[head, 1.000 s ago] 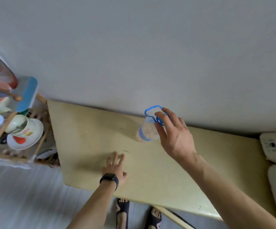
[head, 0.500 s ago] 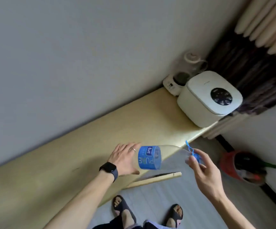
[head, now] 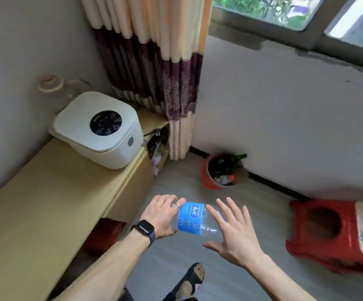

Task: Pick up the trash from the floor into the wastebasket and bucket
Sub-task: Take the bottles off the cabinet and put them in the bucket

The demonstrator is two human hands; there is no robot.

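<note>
The left hand grips 1 empty clear water bottle by its base, lying sideways in the air above the floor. The right hand is spread, fingers apart, beside the bottle. The red bucket by the wall already holds bottles and scraps. This bottle is not yet inside.

Bare grey floor lies open from the hands toward the far red bucket, which stands against the wall and is already crowded (a green bottle pokes over its rim). The left side is walled off by the long yellow counter carrying a white cooker, with a curtain hanging at its far end. A red stool blocks the near right.
</note>
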